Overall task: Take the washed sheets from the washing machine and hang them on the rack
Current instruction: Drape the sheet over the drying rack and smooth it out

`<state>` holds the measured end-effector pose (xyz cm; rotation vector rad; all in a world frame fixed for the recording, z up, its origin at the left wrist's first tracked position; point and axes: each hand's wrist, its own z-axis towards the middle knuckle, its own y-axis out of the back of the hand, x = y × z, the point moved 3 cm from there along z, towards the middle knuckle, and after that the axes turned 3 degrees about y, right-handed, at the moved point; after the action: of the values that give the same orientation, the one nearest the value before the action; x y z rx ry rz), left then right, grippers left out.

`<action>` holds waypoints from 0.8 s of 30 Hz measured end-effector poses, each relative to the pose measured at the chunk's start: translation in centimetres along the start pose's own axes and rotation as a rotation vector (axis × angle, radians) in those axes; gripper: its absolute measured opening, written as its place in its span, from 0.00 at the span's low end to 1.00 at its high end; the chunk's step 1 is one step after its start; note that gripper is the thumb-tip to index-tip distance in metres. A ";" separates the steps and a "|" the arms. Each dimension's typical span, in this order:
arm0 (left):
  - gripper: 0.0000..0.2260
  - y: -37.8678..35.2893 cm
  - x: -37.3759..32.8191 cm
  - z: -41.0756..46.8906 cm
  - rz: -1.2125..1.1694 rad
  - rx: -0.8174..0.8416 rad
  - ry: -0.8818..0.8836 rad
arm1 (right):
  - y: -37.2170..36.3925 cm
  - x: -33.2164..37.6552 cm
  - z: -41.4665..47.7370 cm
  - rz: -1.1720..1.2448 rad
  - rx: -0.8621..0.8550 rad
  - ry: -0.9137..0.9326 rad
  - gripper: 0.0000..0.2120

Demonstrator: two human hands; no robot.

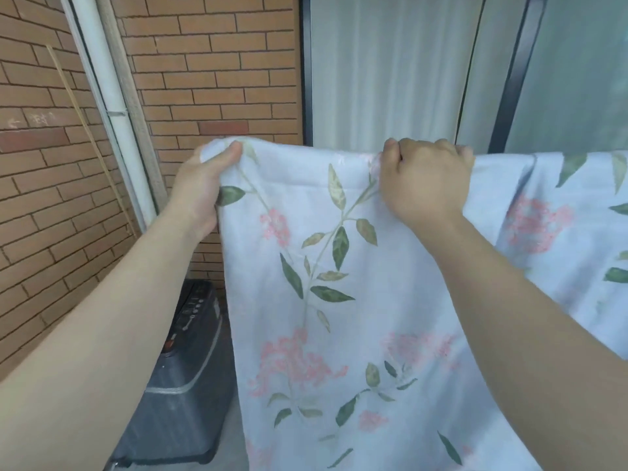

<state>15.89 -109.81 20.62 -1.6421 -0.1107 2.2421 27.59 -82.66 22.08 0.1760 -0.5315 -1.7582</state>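
Grips (198, 192) (424, 180) on sheet (323, 300), rack perhaps beneath

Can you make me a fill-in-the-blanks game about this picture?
The sheet has pink ___ on it.
The left hand and right hand grip its ___ edge.
The wall is made of ___.
The washing machine is on the person's ___ side.
Missing words: flowers, top, bricks, left.

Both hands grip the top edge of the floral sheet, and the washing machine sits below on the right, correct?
Not quite: the head view shows the washing machine below on the left, not the right. The left hand and right hand do grip the top edge of the floral sheet.
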 end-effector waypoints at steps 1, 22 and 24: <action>0.23 0.6 -0.1 0.3 -0.008 -0.018 -0.023 | 0.1 0.2 0.1 0.005 0.011 -0.016 0.21; 0.06 8.9 -4.8 2.9 -0.184 -0.018 -0.017 | -0.6 11.3 0.9 0.127 0.161 0.099 0.19; 0.06 9.9 -4.4 2.8 -0.170 -0.032 -0.004 | -1.0 12.0 0.6 0.120 0.167 0.132 0.19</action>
<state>12.09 -120.08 22.82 -1.5807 -0.2777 2.1261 23.36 -93.77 24.06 0.3673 -0.5810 -1.5738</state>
